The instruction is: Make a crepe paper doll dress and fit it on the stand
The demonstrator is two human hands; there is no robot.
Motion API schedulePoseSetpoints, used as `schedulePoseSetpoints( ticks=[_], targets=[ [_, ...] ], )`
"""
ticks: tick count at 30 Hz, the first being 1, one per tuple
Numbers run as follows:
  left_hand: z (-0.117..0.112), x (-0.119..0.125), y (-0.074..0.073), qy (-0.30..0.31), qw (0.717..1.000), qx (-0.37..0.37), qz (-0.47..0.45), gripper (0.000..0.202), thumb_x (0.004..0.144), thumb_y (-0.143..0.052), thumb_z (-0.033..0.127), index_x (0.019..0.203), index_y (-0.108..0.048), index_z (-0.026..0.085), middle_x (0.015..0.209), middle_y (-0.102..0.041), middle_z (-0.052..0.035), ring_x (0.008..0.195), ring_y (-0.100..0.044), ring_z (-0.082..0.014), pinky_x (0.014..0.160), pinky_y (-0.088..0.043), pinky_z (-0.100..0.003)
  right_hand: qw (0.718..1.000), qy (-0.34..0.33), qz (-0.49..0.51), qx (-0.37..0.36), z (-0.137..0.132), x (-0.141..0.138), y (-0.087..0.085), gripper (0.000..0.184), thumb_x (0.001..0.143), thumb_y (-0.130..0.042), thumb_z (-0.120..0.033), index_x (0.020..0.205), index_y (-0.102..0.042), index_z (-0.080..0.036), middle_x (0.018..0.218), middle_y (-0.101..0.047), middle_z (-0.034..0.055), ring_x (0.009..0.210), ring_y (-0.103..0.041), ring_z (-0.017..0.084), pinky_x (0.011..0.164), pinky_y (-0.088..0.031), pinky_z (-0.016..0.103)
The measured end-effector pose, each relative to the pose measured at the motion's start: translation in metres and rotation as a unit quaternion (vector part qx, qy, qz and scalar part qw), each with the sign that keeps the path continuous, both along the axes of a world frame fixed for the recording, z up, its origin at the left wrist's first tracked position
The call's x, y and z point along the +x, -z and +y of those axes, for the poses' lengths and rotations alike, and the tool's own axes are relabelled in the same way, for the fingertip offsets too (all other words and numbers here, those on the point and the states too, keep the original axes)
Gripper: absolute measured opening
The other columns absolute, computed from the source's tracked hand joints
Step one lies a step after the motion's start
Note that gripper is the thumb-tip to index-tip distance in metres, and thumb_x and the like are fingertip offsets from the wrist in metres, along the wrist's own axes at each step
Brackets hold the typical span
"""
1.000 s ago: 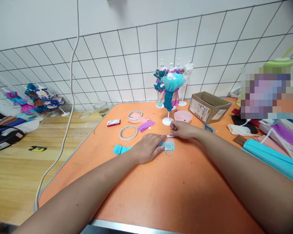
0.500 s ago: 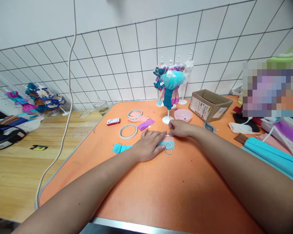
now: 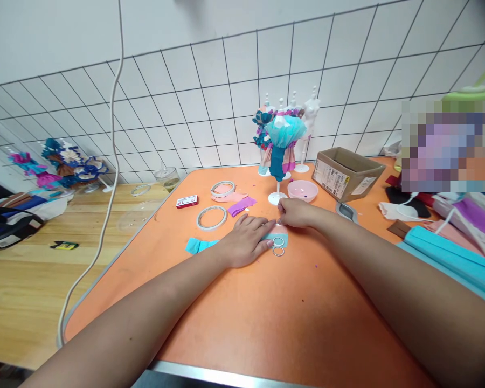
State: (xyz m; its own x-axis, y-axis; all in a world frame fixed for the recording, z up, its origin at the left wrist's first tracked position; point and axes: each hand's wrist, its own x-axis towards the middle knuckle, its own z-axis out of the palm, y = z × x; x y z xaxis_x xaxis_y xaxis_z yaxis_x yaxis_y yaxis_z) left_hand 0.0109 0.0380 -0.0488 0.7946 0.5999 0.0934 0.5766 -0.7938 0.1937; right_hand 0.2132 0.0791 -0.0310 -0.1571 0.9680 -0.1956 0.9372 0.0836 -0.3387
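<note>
My left hand (image 3: 246,243) lies flat on the orange table, fingers stretched out over a small pink and light-blue piece of paper or cloth (image 3: 282,237). Beside its thumb are two thin metal rings (image 3: 278,251) that look like finger loops of small scissors; anything further is hidden under the hand. My right hand (image 3: 297,213) is closed, its curled fingers down at the far edge of that piece, close to my left fingertips. What it pinches, if anything, is hidden. A turquoise strip (image 3: 199,246) lies by my left wrist.
Tape rolls (image 3: 212,217), a purple piece (image 3: 241,207) and a red-and-white box (image 3: 186,201) lie to the left. Behind my hands stand a dressed mini mannequin (image 3: 281,145), a pink bowl (image 3: 303,189) and a cardboard box (image 3: 343,175). Blue folded material (image 3: 452,258) lies at right.
</note>
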Motion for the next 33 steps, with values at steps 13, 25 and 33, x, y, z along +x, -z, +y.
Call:
schedulePoseSetpoints(
  ticks=[13,25,33],
  targets=[
    [0.0,0.001,-0.002,0.005,1.0,0.0,0.013,0.054,0.096,-0.022,0.045,0.144,-0.03,0.022,0.129,-0.047,-0.012,0.122,-0.039,-0.025,0.111,-0.014,-0.052,1.0,-0.005,-0.011,0.011,0.003,0.001,0.004,0.03,0.071,-0.068,-0.026,0.098,-0.058,-0.018,0.099,-0.066,0.0095,0.089,-0.061,0.023,0.06,-0.038,0.026],
    [0.002,0.002,-0.002,0.016,0.999,0.023,0.017,0.053,0.095,-0.023,0.046,0.14,-0.038,0.022,0.125,-0.048,-0.0115,0.118,-0.04,-0.0268,0.11,-0.015,-0.053,0.999,-0.001,-0.04,0.036,-0.002,-0.002,0.003,0.029,0.067,-0.07,-0.03,0.09,-0.056,-0.019,0.091,-0.066,0.0101,0.084,-0.061,0.026,0.059,-0.038,0.029],
    [0.001,-0.001,-0.004,0.018,0.999,0.035,0.027,0.052,0.095,-0.027,0.046,0.141,-0.035,0.024,0.127,-0.048,-0.0104,0.119,-0.04,-0.0267,0.11,-0.013,-0.054,0.998,0.018,-0.026,0.053,0.004,0.031,0.002,0.023,0.067,-0.07,-0.036,0.08,-0.059,-0.021,0.089,-0.067,0.0078,0.077,-0.061,0.025,0.058,-0.037,0.03]
  ],
)
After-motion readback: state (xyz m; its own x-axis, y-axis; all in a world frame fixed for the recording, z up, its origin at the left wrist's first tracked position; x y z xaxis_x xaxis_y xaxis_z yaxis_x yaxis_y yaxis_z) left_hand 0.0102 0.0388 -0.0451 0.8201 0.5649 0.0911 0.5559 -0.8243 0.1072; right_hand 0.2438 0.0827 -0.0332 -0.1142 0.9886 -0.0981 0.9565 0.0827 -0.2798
